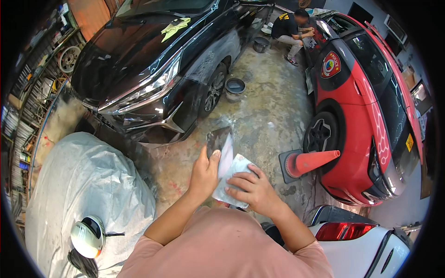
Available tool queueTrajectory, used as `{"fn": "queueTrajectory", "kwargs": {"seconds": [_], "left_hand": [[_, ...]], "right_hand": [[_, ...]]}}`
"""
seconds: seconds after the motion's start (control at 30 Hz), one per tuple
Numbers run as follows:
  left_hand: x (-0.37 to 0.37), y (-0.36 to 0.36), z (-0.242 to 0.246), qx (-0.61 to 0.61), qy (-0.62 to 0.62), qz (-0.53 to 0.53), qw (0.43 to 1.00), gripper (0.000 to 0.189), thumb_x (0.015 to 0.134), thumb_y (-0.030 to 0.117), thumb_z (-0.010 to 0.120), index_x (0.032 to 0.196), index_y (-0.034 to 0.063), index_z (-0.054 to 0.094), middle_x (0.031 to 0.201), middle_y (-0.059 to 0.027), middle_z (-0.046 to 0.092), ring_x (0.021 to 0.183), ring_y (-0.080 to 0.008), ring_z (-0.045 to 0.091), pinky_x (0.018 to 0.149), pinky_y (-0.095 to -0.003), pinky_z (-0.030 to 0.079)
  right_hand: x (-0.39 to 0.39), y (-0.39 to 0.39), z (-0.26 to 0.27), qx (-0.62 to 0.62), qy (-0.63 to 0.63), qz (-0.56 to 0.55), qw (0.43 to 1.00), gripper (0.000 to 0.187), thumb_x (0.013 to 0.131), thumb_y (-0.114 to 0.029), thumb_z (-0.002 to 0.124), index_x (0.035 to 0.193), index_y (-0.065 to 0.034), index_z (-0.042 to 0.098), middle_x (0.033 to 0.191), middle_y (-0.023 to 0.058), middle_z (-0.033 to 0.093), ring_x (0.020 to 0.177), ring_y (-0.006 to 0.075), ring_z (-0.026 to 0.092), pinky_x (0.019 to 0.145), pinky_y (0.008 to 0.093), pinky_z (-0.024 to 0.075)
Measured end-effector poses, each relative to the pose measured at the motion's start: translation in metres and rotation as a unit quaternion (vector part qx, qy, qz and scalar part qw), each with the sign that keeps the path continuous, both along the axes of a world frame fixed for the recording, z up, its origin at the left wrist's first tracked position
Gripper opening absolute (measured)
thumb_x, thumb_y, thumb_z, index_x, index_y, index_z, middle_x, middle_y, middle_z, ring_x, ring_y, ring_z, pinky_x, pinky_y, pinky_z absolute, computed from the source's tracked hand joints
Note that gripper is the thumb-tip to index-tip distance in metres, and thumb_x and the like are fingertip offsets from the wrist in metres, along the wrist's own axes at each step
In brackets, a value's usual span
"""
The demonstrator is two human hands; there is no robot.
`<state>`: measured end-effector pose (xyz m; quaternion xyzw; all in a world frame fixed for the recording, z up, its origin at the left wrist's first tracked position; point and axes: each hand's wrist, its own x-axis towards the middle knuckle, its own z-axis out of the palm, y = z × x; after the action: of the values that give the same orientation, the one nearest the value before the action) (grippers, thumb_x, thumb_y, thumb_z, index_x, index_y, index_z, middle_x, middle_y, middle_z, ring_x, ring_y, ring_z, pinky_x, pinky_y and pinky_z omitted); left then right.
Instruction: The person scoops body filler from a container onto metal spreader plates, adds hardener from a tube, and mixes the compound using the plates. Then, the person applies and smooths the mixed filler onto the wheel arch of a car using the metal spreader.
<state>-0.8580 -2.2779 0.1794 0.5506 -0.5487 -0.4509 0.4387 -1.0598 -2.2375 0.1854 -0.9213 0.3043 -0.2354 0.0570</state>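
Note:
In front of my chest, my left hand grips a thin, flat, dark glossy piece with its thumb on the face. A whitish-pink area covers part of that piece. Spread over a pale, light-blue sheet are the fingers of my right hand. The sheet overlaps the lower right of the dark piece; whether it is paper or cloth I cannot tell. My right palm and the underside of the sheet are hidden.
A black car with a grey-patched fender stands ahead left, a red car right. Between them are a bucket and a crouching person. Nearby are a tipped-looking traffic cone, a white vehicle, a covered object and a helmet.

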Motion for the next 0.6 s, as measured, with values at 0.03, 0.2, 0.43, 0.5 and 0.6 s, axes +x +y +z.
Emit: {"fn": "queueTrajectory", "kwargs": {"seconds": [0.03,0.2,0.43,0.5,0.6], "left_hand": [[-0.004,-0.003,-0.001,-0.046,0.018,0.045,0.998,0.037,0.106,0.023,0.049,0.131,-0.0044,0.050,0.099,-0.0173,0.069,0.090,-0.0209,0.064,0.083,-0.0358,0.050],[-0.003,-0.008,-0.008,-0.113,0.056,0.087,0.988,0.035,0.106,0.020,0.048,0.133,-0.0020,0.049,0.110,-0.0132,0.069,0.096,-0.0185,0.064,0.086,-0.0338,0.050],[-0.012,0.009,-0.011,0.167,0.474,0.069,0.862,0.039,0.101,0.014,0.055,0.137,0.0021,0.048,0.124,-0.0123,0.062,0.114,-0.0222,0.062,0.094,-0.0414,0.054],[-0.010,0.011,-0.011,0.184,0.473,0.062,0.859,0.036,0.102,0.013,0.052,0.136,0.0018,0.048,0.124,-0.0118,0.062,0.112,-0.0206,0.062,0.094,-0.0400,0.054],[-0.004,0.012,-0.011,0.164,0.415,0.083,0.891,0.035,0.102,0.013,0.053,0.134,0.0004,0.048,0.125,-0.0119,0.061,0.111,-0.0196,0.062,0.095,-0.0375,0.052]], "right_hand": [[-0.006,-0.001,-0.004,0.000,0.000,0.003,1.000,0.033,0.079,-0.011,0.063,0.111,-0.0191,0.069,0.122,0.0005,0.065,0.117,0.0197,0.060,0.109,0.0536,0.0384],[-0.021,-0.001,0.014,0.033,-0.074,-0.072,0.994,0.056,0.071,-0.003,0.071,0.124,-0.0198,0.067,0.128,0.0108,0.059,0.126,0.0335,0.055,0.109,0.0561,0.0389],[-0.019,-0.011,-0.036,0.088,-0.185,-0.083,0.975,0.063,0.071,0.000,0.072,0.130,-0.0216,0.066,0.129,0.0151,0.058,0.127,0.0389,0.053,0.109,0.0528,0.0413],[-0.051,-0.029,-0.039,0.070,-0.058,-0.131,0.987,0.056,0.077,0.001,0.065,0.129,-0.0200,0.066,0.129,0.0142,0.058,0.126,0.0392,0.053,0.110,0.0531,0.0401],[-0.051,-0.027,-0.009,-0.012,-0.041,-0.130,0.991,0.051,0.080,-0.001,0.060,0.126,-0.0201,0.068,0.128,0.0106,0.060,0.123,0.0359,0.055,0.109,0.0568,0.0388]]}}
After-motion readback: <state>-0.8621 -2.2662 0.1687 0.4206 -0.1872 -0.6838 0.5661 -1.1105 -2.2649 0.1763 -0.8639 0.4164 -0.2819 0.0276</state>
